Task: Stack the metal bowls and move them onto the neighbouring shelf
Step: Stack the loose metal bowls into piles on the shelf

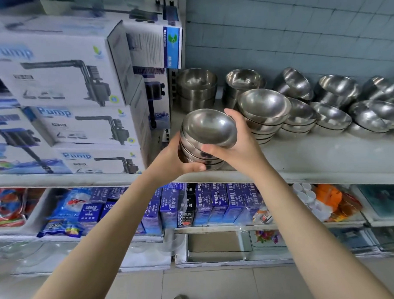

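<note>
Both hands, left hand [172, 158] and right hand [237, 145], clasp the bowl stack [208, 135] between them.

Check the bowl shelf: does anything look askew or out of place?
Yes. At the shelf's right end, several bowls lie tipped and jumbled instead of nested upright. One behind also leans on its side. The stack held in both hands is slightly tilted.

Bright, even light; glare on the metal bowls [264, 105]; edges warped and soft.
</note>
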Tool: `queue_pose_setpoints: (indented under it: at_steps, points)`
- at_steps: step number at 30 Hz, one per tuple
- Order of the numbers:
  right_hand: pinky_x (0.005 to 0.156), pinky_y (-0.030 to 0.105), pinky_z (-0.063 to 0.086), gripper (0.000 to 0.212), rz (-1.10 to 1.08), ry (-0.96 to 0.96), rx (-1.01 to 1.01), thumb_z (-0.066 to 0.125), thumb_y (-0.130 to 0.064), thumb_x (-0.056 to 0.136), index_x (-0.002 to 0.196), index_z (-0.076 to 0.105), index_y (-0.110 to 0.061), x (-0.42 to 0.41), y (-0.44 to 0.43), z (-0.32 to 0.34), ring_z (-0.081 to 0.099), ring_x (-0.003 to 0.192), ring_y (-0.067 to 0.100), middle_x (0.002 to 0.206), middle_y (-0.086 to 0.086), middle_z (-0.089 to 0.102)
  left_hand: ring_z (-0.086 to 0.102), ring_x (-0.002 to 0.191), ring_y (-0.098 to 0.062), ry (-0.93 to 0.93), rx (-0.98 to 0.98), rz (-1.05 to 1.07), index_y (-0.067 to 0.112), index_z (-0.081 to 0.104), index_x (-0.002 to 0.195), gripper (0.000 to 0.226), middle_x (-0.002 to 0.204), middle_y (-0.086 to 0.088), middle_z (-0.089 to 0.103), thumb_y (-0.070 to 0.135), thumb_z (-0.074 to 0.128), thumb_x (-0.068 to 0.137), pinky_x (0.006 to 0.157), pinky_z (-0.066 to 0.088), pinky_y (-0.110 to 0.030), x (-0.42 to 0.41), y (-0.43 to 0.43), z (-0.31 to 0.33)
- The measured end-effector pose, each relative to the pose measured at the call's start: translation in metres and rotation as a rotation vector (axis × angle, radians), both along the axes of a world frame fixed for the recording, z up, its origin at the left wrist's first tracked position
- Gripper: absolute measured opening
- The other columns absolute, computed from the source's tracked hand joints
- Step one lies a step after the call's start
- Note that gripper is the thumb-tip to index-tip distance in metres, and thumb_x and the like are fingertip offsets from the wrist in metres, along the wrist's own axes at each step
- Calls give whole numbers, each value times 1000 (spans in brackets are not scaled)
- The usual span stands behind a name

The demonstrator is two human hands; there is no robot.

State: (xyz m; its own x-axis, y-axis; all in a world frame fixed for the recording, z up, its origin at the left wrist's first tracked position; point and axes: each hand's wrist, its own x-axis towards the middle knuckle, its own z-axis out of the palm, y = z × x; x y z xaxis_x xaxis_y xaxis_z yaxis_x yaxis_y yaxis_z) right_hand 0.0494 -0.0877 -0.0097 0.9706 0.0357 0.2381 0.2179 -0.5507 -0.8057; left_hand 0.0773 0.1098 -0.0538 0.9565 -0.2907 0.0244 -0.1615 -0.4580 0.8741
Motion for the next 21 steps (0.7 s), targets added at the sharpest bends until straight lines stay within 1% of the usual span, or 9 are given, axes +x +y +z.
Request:
queue_pose_setpoints:
  at_steps: [3, 5, 8, 10, 13, 16, 18, 20, 21]
  points:
    - [112, 30, 34, 110, 25, 48, 24, 86, -52, 65, 154, 23, -34, -1, -2, 3, 36, 141, 10, 156, -8, 34, 50, 97, 14, -21, -13, 15, 30, 27, 147, 102, 106, 38, 46, 23, 90, 67, 74, 29, 10, -1, -1, -2]
    - [113, 29, 32, 111, 44, 77, 53, 82, -58, 66, 155, 21, -35, -5, -3, 5, 34, 142, 7, 156, -15, 32, 50, 93, 16, -29, -31, 17, 30, 26, 147, 104, 108, 36, 48, 25, 90, 66, 75, 29, 10, -2, -2, -3]
    - [106, 14, 40, 83, 70, 90, 183, 67, -56, 82, 152, 30, -30, -15, -11, 4, 44, 127, -14, 136, -35, 38, 52, 106, 9, -25, -67, 21, 30, 27, 147, 106, 118, 25, 54, 32, 91, 63, 85, 32, 4, -5, -6, -6]
    - [103, 10, 41, 62, 44, 91, 221, 55, -50, 92, 148, 40, -28, -25, -24, -1, 45, 119, -24, 134, -33, 44, 53, 116, -1, -29, -89, 60, 29, 28, 146, 106, 126, 17, 55, 34, 92, 62, 99, 39, -13, -8, -11, -8]
    - [112, 33, 43, 59, -87, 43, 239, 53, -69, 86, 132, 56, -34, -37, -56, -11, 55, 126, -1, 136, -16, 59, 53, 121, -8, -77, -82, 129, 26, 28, 146, 108, 134, 9, 54, 41, 91, 59, 101, 41, -25, -13, -23, -8]
    - [108, 41, 47, 34, -265, -44, 253, 55, -55, 94, 117, 63, -32, -36, -95, -19, 63, 116, 5, 120, -9, 69, 53, 118, -8, -98, -93, 193, 22, 30, 145, 108, 135, 7, 56, 45, 90, 60, 95, 41, -23, -16, -35, -7]
    - [108, 33, 47, 27, -358, -121, 253, 50, -39, 103, 119, 64, -22, -31, -119, -19, 61, 110, -8, 118, -11, 68, 54, 118, -8, -104, -98, 228, 21, 31, 144, 106, 133, 7, 57, 44, 91, 59, 98, 44, -26, -18, -43, -8]
    - [105, 14, 41, 36, -419, -172, 199, 43, -37, 105, 128, 61, -15, -21, -140, -17, 53, 108, -19, 126, -10, 62, 53, 122, -10, -120, -79, 258, 22, 30, 145, 109, 135, 6, 56, 46, 90, 58, 101, 44, -28, -21, -47, -11]
    - [101, 6, 37, 42, -431, -189, 147, 40, -39, 106, 132, 60, -14, -13, -150, -17, 52, 111, -16, 130, -7, 59, 53, 124, -10, -125, -69, 271, 22, 28, 146, 110, 137, 7, 55, 47, 90, 58, 102, 43, -29, -22, -49, -12]
